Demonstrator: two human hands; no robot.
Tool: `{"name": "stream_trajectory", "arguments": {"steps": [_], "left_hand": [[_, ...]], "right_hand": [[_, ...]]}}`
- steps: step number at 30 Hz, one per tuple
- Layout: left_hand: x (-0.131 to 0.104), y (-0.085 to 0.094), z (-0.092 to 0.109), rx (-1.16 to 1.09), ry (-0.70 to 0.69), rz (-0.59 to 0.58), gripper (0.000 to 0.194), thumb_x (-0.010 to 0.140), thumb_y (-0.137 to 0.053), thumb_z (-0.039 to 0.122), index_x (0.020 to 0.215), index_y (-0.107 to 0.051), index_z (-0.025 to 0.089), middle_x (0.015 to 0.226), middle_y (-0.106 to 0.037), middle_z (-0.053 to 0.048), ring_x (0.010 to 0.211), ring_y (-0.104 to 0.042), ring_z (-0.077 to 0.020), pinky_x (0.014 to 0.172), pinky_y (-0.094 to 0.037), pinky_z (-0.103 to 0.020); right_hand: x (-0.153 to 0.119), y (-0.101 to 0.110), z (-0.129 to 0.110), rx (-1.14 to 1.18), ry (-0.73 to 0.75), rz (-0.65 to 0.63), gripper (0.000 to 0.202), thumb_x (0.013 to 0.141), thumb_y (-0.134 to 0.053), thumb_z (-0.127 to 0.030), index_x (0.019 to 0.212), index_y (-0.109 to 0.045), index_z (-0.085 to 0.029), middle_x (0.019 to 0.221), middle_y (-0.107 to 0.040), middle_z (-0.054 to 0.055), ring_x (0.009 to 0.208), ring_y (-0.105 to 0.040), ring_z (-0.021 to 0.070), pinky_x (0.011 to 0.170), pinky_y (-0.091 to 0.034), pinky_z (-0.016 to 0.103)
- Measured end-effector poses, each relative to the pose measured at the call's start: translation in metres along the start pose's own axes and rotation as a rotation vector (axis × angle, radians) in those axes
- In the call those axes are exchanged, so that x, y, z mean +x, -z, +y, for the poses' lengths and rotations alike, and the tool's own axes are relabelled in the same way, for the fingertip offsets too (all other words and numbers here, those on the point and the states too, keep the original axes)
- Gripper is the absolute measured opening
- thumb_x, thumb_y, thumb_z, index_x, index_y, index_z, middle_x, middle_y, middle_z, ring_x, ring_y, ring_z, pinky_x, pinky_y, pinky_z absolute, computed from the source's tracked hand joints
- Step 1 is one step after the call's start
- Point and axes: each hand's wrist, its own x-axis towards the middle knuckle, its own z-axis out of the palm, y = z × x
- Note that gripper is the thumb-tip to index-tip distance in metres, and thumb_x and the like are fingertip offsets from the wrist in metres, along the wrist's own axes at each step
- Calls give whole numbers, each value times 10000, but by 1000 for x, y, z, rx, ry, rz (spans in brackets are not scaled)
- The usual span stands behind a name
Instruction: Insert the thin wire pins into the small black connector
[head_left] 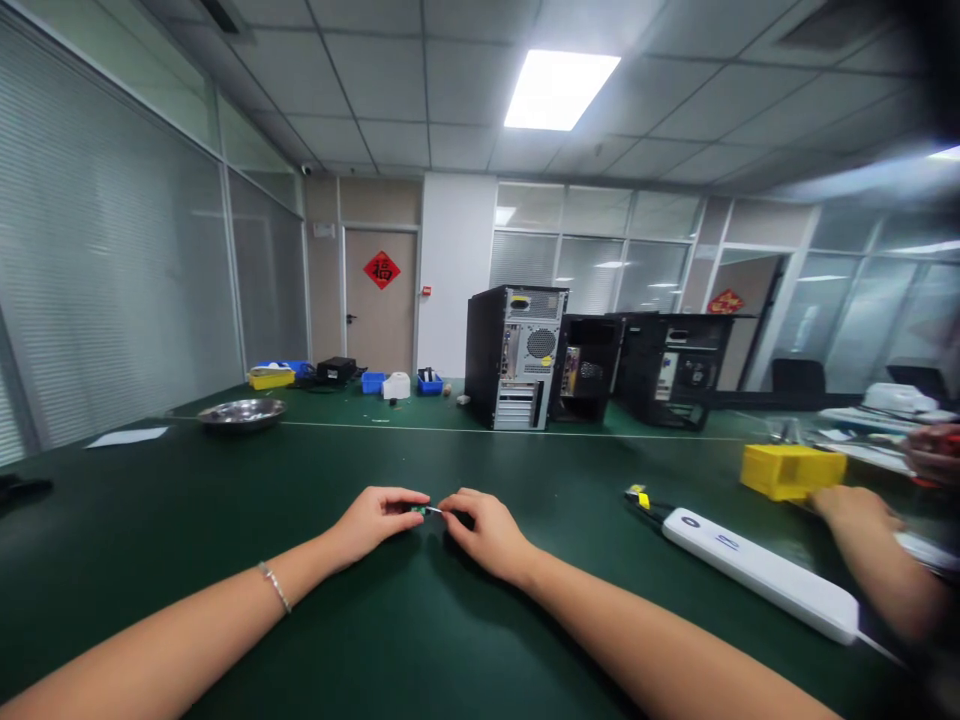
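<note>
Near the middle of the green table (330, 640), my left hand (373, 523) pinches a small green piece (420, 510) between thumb and fingers. Facing it, my right hand (484, 530) has its thumb and fingertips closed on a thin, light-coloured piece (433, 511) that reaches to the green one. Both pieces are too small to make out in detail. The two hands are close together, just above the tabletop, with a narrow gap between their fingertips.
A white power strip (757, 570) lies on the right. Beyond it, another person's hand (855, 505) is beside a yellow bin (793, 470). Black computer cases (517, 355) stand at the back. A metal dish (241, 413) sits back left, near blue bins (373, 382).
</note>
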Motion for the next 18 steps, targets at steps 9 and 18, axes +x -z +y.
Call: {"name": "stream_trajectory", "arguments": {"steps": [9, 18], "left_hand": [[-2, 2, 2, -27, 48, -40, 327, 676, -745, 333, 966, -744, 183, 898, -760, -53, 836, -666, -229, 775, -487, -315], [-3, 5, 3, -92, 96, -81, 366, 665, -763, 326, 995, -736, 169, 855, -759, -57, 751, -656, -193, 731, -484, -291]], "right_hand": [[-3, 2, -1, -9, 60, -26, 215, 892, -508, -228, 983, -703, -222, 876, -667, 35, 799, -615, 148, 750, -456, 243], [-3, 5, -2, 46, 75, -53, 215, 885, -515, -221, 987, -705, -214, 883, -672, 34, 812, -613, 145, 770, -453, 250]]}}
